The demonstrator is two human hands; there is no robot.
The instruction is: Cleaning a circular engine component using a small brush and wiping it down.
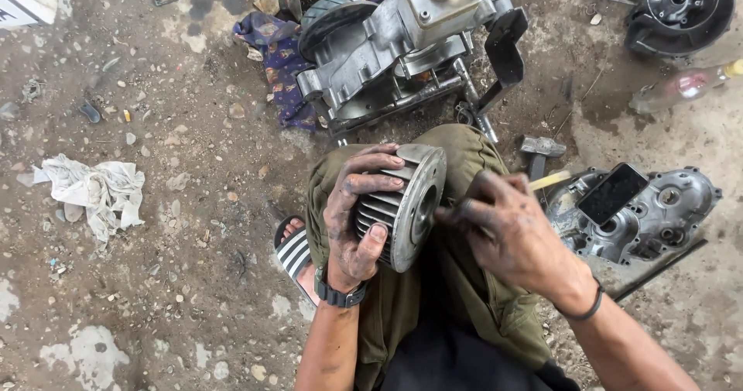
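My left hand (357,213), greasy and wearing a dark wristwatch, grips a finned round metal cylinder part (412,205) and holds it upright against my knee in olive trousers (464,147). My right hand (507,224), with a dark band on the wrist, pinches a thin pale-handled tool (551,180) whose tip sits at the part's flat round face, near its central hole.
A large grey engine block (402,46) lies on the dirty ground ahead, on a purple cloth (275,58). To the right sit an engine cover (658,213) with a dark phone (611,193) on it, a hammer (540,149), a plastic bottle (685,85) and a round hub (681,8). A white rag (97,190) lies left.
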